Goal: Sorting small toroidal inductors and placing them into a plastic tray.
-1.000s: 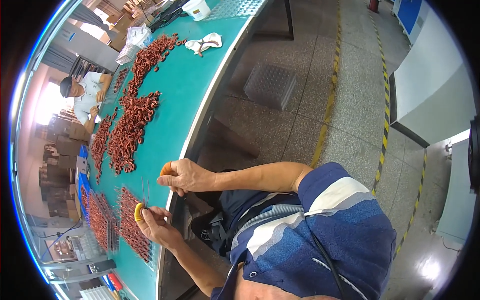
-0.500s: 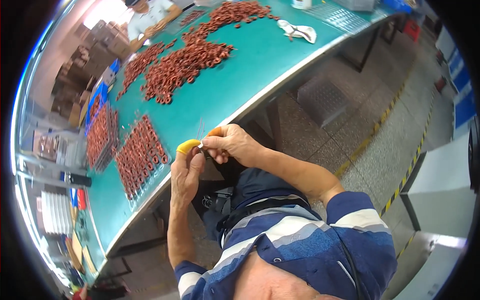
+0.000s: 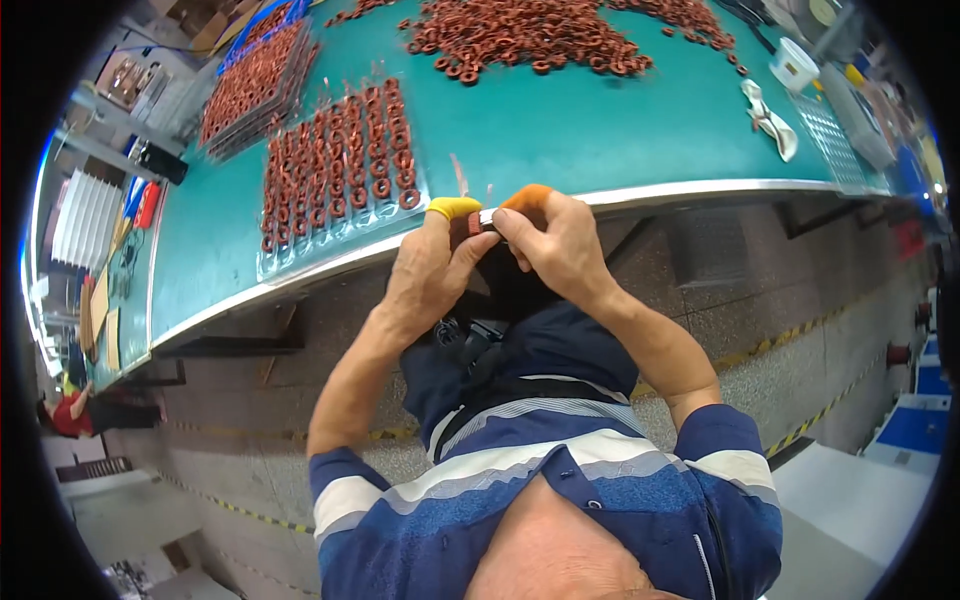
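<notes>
My left hand point(image 3: 420, 268), with a yellow cot on its index finger, pinches a small reddish-brown wire-wound ring coil point(image 3: 475, 223) between thumb and finger. Right beside the coil, a small white piece point(image 3: 487, 216) sits at the fingertips of my right hand point(image 3: 562, 248), which wears an orange finger cot. Its exact kind is too small to tell. Thin wire ends point(image 3: 459, 174) rise above the coil. Both hands are close together just off the table's front edge. On the green table point(image 3: 690, 140), a clear plastic tray point(image 3: 415, 190) holds rows of similar coils.
A large pile of loose coils point(image 3: 520, 40) lies further back. Stacked filled trays point(image 3: 255, 90) stand at the left, with a black cylinder point(image 3: 157, 160) near them. At the right are a white cloth point(image 3: 770, 122), a white cup point(image 3: 793, 66) and a clear tray point(image 3: 828, 135).
My view has turned, so the table edge lies flatter and the person across the table is out of view. The coil between my left fingertips now shows more clearly; both hands stay together.
</notes>
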`<action>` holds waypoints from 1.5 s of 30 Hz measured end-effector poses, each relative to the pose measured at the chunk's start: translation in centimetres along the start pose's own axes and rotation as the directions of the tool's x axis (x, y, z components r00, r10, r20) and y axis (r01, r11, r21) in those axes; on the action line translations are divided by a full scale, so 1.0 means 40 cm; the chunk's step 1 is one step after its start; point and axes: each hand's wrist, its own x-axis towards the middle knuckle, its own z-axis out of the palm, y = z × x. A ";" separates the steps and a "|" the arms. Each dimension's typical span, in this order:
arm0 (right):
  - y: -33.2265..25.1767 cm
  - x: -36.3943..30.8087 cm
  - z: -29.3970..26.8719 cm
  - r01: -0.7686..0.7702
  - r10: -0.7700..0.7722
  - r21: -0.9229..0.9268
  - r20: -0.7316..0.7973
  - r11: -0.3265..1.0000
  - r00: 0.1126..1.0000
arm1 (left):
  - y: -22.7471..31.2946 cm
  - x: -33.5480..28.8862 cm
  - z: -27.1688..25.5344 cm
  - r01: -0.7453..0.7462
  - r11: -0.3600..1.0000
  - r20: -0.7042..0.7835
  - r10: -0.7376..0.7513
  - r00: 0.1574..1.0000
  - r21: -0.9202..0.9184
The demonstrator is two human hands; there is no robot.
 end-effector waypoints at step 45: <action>0.061 0.416 -0.102 0.436 -0.567 -0.808 0.159 0.396 0.808 | -0.151 -0.081 -0.109 -0.116 0.703 -0.479 -0.345 0.807 -0.702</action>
